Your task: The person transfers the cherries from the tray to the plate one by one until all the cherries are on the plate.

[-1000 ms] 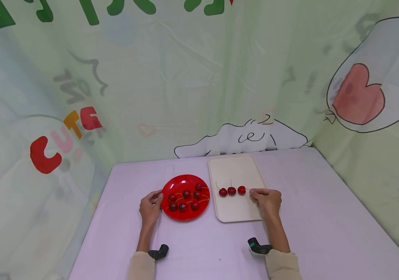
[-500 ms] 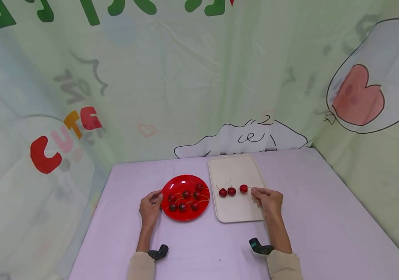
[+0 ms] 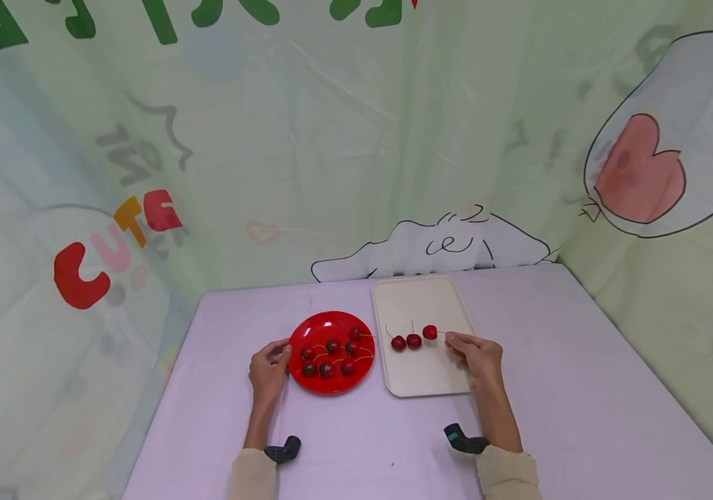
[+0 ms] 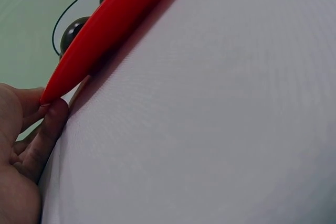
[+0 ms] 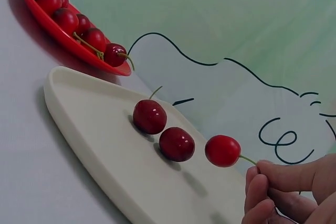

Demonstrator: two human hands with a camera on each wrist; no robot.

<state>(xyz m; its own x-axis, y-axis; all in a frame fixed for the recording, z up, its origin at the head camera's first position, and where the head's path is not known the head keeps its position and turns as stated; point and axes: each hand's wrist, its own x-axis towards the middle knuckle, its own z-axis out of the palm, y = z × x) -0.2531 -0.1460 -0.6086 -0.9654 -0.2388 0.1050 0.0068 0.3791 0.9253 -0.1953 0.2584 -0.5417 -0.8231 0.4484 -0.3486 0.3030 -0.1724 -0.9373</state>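
Note:
My right hand (image 3: pixel 478 357) pinches the stem of a bright red cherry (image 5: pixel 222 150) between thumb and finger. That cherry hangs just above the cream tray (image 3: pixel 425 298), its shadow falling on the surface below. To its left, two darker cherries lie side by side on the tray, one at the left (image 3: pixel 398 344) and one in the middle (image 3: pixel 414 341). My left hand (image 3: pixel 268 373) grips the left rim of a red plate (image 3: pixel 331 319), thumb on one side of the rim and fingers on the other. Several stemmed cherries (image 3: pixel 327 369) lie on this plate.
Plate and tray sit side by side on a table with a pale lilac cloth (image 3: pixel 356 444), a narrow gap between them. Behind the table hangs a printed green curtain (image 3: pixel 331 153). Black wrist devices (image 3: pixel 283 451) are strapped to both forearms.
The right hand drew the pinched cherry a little to the right, then brought it back left and slightly up off the tray. The left hand and the plate stay put.

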